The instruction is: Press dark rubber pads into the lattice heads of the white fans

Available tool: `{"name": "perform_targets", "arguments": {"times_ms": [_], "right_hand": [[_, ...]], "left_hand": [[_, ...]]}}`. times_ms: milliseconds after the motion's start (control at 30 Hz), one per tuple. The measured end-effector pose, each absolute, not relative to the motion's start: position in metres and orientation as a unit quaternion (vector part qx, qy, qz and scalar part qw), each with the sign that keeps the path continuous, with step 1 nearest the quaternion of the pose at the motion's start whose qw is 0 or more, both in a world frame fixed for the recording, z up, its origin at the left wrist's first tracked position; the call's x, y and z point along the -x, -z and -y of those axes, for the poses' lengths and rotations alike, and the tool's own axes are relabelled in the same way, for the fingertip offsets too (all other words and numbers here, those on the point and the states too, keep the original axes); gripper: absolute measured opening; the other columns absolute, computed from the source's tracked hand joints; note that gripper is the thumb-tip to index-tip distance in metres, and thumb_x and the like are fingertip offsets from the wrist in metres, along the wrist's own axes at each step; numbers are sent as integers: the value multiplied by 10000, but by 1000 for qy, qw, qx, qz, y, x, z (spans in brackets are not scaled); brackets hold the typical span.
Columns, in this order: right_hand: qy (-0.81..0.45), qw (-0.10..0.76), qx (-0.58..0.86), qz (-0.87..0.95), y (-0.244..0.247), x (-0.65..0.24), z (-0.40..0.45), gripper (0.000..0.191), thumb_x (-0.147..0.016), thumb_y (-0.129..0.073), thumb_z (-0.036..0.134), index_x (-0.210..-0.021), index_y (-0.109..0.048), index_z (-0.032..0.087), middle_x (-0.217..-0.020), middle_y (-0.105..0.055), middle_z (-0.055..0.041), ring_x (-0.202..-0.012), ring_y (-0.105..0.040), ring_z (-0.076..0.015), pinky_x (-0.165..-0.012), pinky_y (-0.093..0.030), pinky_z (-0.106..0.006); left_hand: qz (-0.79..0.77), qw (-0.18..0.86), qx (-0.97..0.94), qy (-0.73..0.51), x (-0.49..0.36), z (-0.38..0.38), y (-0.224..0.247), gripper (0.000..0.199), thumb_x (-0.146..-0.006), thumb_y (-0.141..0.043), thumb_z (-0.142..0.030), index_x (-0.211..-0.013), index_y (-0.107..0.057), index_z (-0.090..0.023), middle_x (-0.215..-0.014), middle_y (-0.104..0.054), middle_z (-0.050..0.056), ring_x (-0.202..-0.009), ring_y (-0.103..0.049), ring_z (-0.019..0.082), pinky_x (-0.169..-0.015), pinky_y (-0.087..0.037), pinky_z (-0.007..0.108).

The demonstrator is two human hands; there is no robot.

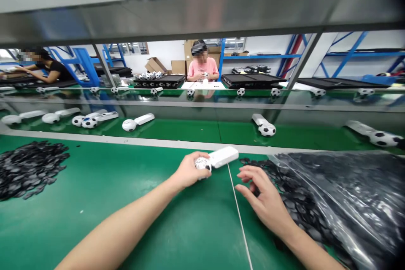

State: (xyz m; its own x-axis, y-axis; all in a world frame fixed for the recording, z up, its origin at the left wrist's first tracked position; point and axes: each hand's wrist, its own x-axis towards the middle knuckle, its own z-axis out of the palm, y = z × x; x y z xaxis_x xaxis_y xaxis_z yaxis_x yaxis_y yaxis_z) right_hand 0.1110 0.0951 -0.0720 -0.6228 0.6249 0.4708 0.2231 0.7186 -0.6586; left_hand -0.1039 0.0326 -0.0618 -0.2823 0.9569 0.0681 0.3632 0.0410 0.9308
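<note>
My left hand grips the round, football-patterned head of a white plastic device, whose flat handle points up and to the right. White openwork and a black patch show on the ball between my fingers. To the right of it, my right hand hovers with fingers curved and apart, nothing visible in them. Just beyond that hand lies a spread of small black pieces, partly covered by a clear plastic bag that holds more dark pieces.
A heap of black pieces lies at the left of the green table. Past a pale edge strip, a green belt carries several similar devices. A metal shelf hangs overhead. Across sit a person in pink and another person.
</note>
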Motion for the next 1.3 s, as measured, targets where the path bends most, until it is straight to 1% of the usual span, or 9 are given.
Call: {"name": "perform_targets", "arguments": {"times_ms": [233, 467, 600, 700, 767, 833, 933, 1133, 1300], "right_hand": [[-164, 274, 313, 895, 81, -119, -108, 244, -863, -476, 429, -993, -568, 244, -1151, -488, -63, -1072, -469, -228, -827, -481, -355], [-56, 197, 407, 890, 85, -133, -130, 281, -814, -557, 398, -985, -622, 186, -1066, -558, -86, -991, -490, -281, -839, -450, -448], [-104, 184, 416, 885, 79, -137, -134, 214, -844, -523, 362, -944, -626, 203, -996, -583, -61, -946, -518, -248, -818, -449, -404], [-167, 196, 419, 871, 68, -142, -137, 163, -847, -519, 331, -864, -629, 213, -931, -593, -39, -887, -552, -204, -756, -459, -320], [-210, 189, 407, 869, 59, -147, -139, 134, -837, -538, 308, -842, -630, 211, -879, -597, -26, -778, -571, -167, -685, -456, -272], [-243, 172, 382, 875, 50, -151, -138, 103, -816, -574, 276, -862, -636, 208, -847, -603, -17, -706, -569, -145, -647, -446, -247], [-269, 125, 346, 890, 38, -154, -135, 106, -777, -628, 212, -880, -646, 200, -826, -618, -11, -692, -573, -141, -638, -435, -232], [-258, 60, 328, 907, 28, -148, -126, 79, -771, -646, 146, -838, -657, 187, -842, -613, -12, -769, -571, -153, -665, -427, -228], [-177, 67, 300, 935, 39, -138, -120, 150, -783, -641, 150, -920, -666, 207, -890, -596, -32, -814, -557, -170, -700, -421, -254]], "left_hand": [[-742, 144, -423, -500, 176, -108, 57, 376, -807, -584, -269, -1139, -467, -136, -1076, -532, 89, -905, -551, 188, -779, -485, 364], [-787, 21, -443, -429, 205, -144, 85, 466, -830, -542, -400, -1198, -436, -134, -1200, -468, 115, -1086, -468, 237, -921, -395, 430], [-813, -50, -461, -353, 238, -124, 67, 550, -827, -467, -482, -1246, -391, -133, -1275, -422, 123, -1216, -344, 235, -1019, -283, 372], [-852, -98, -436, -271, 281, -97, 41, 635, -766, -507, -476, -1267, -361, -114, -1398, -214, 138, -1302, -127, 323, -1065, -116, 445], [-879, -93, -418, -208, 310, -80, 27, 714, -721, -515, -536, -1277, -352, -119, -1413, -152, 122, -1290, -45, 403, -1043, -105, 504], [-905, -60, -397, -143, 333, -70, 22, 754, -700, -500, -572, -1273, -361, -101, -1364, -209, 159, -1249, -104, 455, -984, -198, 555], [-922, -10, -384, -55, 351, -68, 27, 618, -751, -414, -524, -1235, -416, -140, -1213, -369, 146, -1134, -337, 385, -892, -359, 466], [-918, -45, -393, 20, 326, -71, 26, 575, -805, -231, -597, -1238, -394, -255, -1038, -407, 91, -1018, -422, 278, -838, -410, 359], [-873, -81, -478, 50, 269, -37, 9, 476, -833, -272, -548, -1200, -441, -296, -996, -444, 76, -973, -471, 252, -826, -408, 332]]}}
